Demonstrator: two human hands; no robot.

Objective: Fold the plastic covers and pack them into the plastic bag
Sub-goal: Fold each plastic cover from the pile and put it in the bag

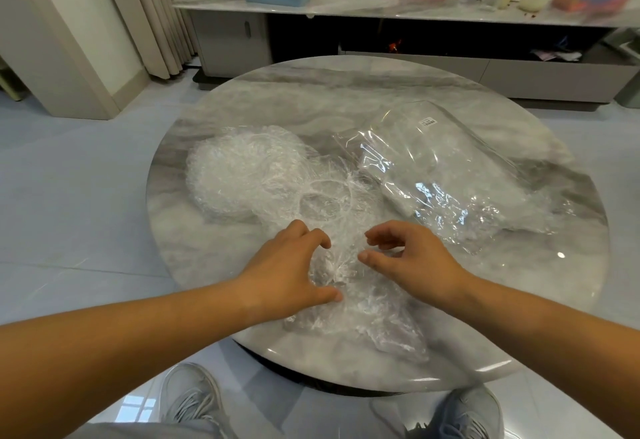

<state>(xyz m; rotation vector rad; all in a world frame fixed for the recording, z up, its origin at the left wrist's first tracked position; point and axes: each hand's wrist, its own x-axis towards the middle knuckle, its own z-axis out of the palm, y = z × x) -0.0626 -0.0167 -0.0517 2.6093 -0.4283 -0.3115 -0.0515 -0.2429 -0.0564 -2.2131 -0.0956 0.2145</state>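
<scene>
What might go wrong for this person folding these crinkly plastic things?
The cover between the left hand and right hand lies near the front edge of the glossy table and could slide off. It seems tangled with the pile of covers, so pulling may drag others along. The bag lies slack, so filling it may be fiddly.

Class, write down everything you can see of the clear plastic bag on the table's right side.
The plastic bag is clear, glossy and rectangular, with a small white label near its far end. It lies flat and slantwise on the marble table, creased at its near end, with something folded and pale inside. Crumpled covers lie beside its left edge.
</scene>
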